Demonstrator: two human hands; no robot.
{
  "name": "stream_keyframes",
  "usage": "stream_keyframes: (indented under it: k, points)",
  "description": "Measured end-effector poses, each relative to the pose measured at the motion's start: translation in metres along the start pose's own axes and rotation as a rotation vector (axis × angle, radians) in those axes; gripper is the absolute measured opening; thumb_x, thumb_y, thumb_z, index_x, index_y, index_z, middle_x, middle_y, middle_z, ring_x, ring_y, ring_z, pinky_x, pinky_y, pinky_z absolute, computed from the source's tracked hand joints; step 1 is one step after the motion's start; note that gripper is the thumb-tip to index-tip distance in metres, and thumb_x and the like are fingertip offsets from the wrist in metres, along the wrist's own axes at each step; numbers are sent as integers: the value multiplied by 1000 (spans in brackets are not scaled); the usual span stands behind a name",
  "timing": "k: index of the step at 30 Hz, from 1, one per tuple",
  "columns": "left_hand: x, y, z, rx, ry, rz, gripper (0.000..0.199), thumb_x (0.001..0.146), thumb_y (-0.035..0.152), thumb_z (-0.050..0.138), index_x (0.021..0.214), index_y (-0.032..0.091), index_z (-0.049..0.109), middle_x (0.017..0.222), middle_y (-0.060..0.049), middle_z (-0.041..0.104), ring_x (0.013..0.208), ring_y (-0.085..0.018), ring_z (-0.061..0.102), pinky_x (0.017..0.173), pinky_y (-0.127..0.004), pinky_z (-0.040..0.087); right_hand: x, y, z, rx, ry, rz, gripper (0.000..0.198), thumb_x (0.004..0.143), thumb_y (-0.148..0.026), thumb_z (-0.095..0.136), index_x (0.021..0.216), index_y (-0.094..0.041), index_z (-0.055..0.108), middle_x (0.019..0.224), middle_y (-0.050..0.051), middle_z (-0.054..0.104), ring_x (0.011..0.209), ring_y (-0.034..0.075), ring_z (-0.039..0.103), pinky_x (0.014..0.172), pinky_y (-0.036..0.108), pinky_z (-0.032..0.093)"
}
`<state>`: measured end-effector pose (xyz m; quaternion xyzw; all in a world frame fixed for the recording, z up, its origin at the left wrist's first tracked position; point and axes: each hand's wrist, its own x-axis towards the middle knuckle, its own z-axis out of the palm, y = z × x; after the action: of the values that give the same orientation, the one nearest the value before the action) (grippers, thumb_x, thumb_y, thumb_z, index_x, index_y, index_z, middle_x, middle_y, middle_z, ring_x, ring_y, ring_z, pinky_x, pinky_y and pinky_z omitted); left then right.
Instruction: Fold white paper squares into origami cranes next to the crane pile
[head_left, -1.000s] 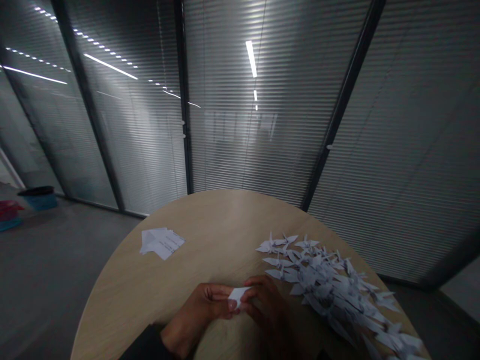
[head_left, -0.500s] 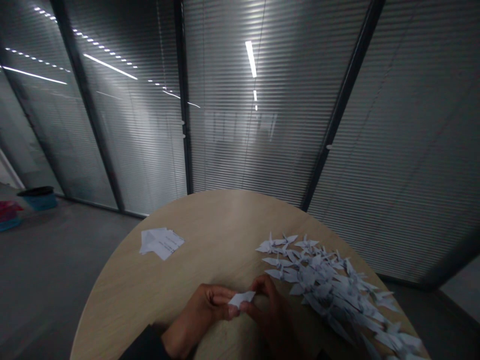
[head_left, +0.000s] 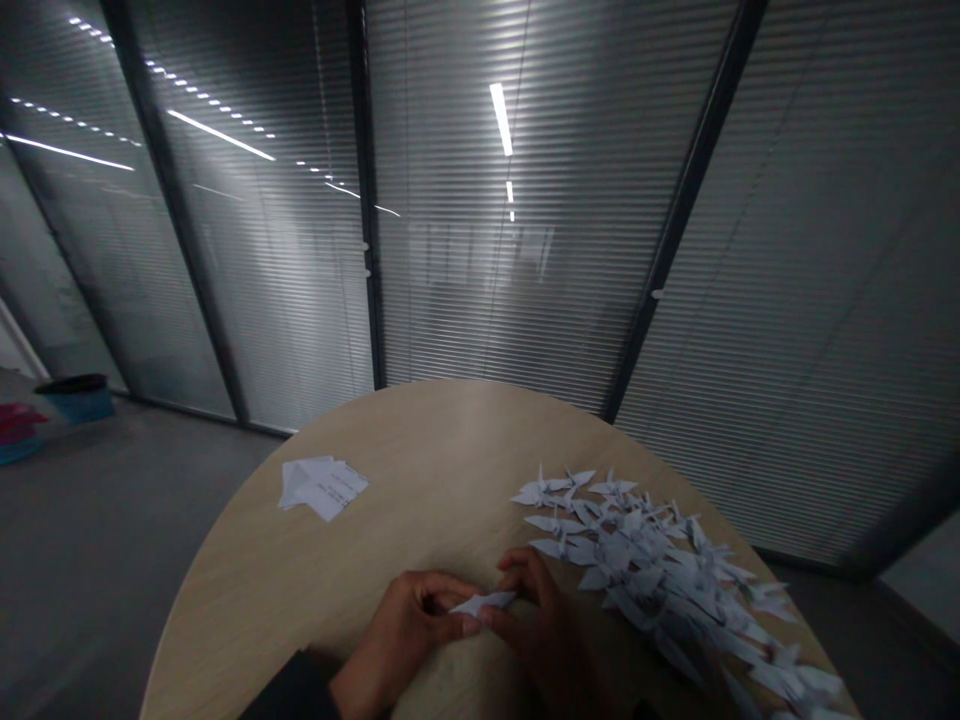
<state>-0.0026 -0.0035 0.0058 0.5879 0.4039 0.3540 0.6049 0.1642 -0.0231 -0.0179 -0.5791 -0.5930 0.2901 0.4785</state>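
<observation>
Pinching paper (head_left: 482, 603), left hand (head_left: 405, 622) faces right hand (head_left: 538, 612).

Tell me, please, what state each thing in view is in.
Small paper: folded, held off the tabletop.
Left hand: fingers and thumb holding it.
Right hand: holding it too.
Paper sheets: flat, overlapping unevenly.
Paper cranes: folded, heaped together.
Blinds: lowered.
Blue bin: upright.

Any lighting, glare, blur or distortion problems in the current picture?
Head view, lighting: dim, with the right hand darker than the left hand; head view, glare: bright light strips at the glass partition; head view, sharpness: soft, print on the paper sheets unreadable, creases in the folded paper hard to make out; head view, distortion: the dark posts splay outward toward the top.
</observation>
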Motion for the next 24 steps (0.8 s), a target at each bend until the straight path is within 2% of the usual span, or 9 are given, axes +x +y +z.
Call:
stream_keyframes:
  k: [3, 6, 14, 20, 24]
  points:
    - [-2, 4, 0, 3, -15, 2, 19, 60, 31, 76, 73, 17, 77, 69, -4, 73, 64, -17, 58, 62, -26, 41, 0, -2, -1, 124, -114, 76, 34, 62, -25, 64, 93, -22, 51, 71, -2, 61, 71, 20, 62, 64, 28, 47]
    - [-2, 4, -1, -2, -14, -3, 17, 61, 30, 75, 73, 17, 77, 68, -4, 73, 63, -17, 57, 62, -26, 41, 0, -7, -3, 192, -171, 114, 31, 62, -26, 62, 91, -21, 52, 66, -2, 61, 66, 19, 61, 60, 28, 45]
    - [-1, 2, -2, -34, -44, 4, 25, 60, 37, 76, 75, 17, 77, 72, -5, 73, 67, -18, 60, 66, -28, 42, 0, -15, -3, 195, -125, 158, 27, 58, -24, 63, 82, -21, 54, 67, -3, 59, 67, 19, 58, 61, 28, 43]
    - [0, -3, 0, -35, -27, 19, 25, 61, 37, 76, 76, 16, 76, 73, -6, 74, 68, -19, 60, 68, -28, 43, -1, -14, -2, 268, -154, 131, 23, 59, -25, 62, 79, -21, 53, 64, -4, 55, 62, 16, 55, 57, 25, 41]
    - [-1, -3, -1, -39, -66, 31, 28, 61, 39, 76, 77, 17, 76, 73, -5, 73, 66, -18, 60, 68, -29, 42, -2, -20, -5, 276, -153, 140, 23, 58, -27, 62, 79, -21, 54, 60, -5, 53, 58, 15, 52, 54, 24, 39]
